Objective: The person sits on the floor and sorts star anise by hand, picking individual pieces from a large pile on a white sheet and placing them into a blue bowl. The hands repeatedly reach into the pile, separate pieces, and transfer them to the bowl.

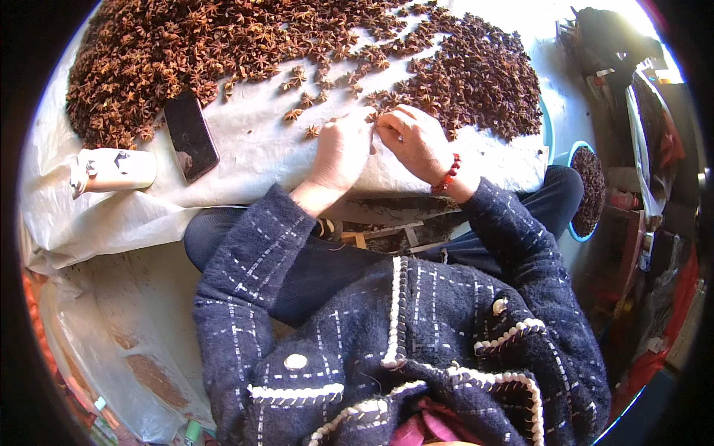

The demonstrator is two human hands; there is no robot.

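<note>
Both of my hands meet over the near edge of a table under a pale plastic sheet point(251, 150). My left hand point(341, 146) and my right hand point(411, 139) pinch a small brown star anise point(374, 117) between their fingertips; the fingers partly cover it. A red bead bracelet point(448, 174) circles my right wrist. Past my hands, a large heap of reddish-brown star anise point(184, 50) spreads over the back left. A darker star anise heap point(474, 72) lies at the back right. Several loose star anise point(293, 114) lie between the heaps.
A black-screened phone point(191, 138) and a pale lidded cup point(114, 170), lying on its side, are at left. A blue-rimmed basin point(587, 192) of dark pieces stands low at right, with an open bag point(650, 122) beyond it. My bent knees are under the table edge.
</note>
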